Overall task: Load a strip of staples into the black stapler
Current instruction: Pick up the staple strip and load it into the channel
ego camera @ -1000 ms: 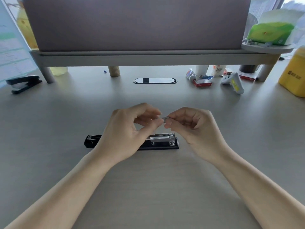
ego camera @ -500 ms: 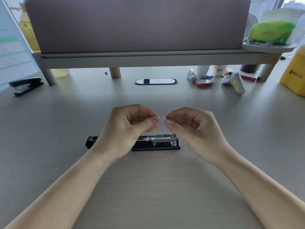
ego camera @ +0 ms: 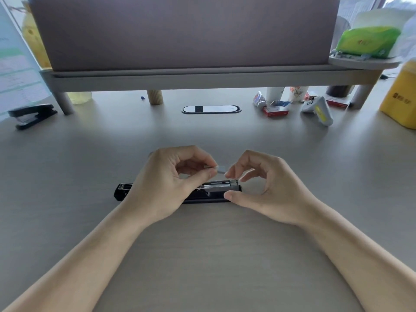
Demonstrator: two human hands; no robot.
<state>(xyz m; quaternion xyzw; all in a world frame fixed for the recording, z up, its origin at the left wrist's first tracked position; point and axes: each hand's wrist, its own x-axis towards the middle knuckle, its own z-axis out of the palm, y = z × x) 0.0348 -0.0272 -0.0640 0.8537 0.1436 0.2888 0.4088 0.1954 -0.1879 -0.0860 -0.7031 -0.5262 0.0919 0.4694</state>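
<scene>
The black stapler [ego camera: 122,191] lies opened flat on the desk, its metal staple channel [ego camera: 221,185] facing up near its right end. My left hand [ego camera: 166,188] hovers over its middle and pinches a short silver staple strip [ego camera: 220,169] between thumb and forefinger. My right hand [ego camera: 265,188] is just right of the strip with fingers apart; its thumb rests by the stapler's right end and its fingertips sit close to the strip. The stapler's middle is hidden by my left hand.
A second black stapler [ego camera: 31,114] sits at the far left. A red staple box [ego camera: 275,111], a tube, cups and a white device [ego camera: 318,110] lie at the back right under the monitor shelf [ego camera: 202,77]. A yellow container [ego camera: 400,100] stands at the right edge.
My right hand has let go of the strip and opened, dropping toward the stapler's right end. My left hand keeps the strip and has lowered slightly.
</scene>
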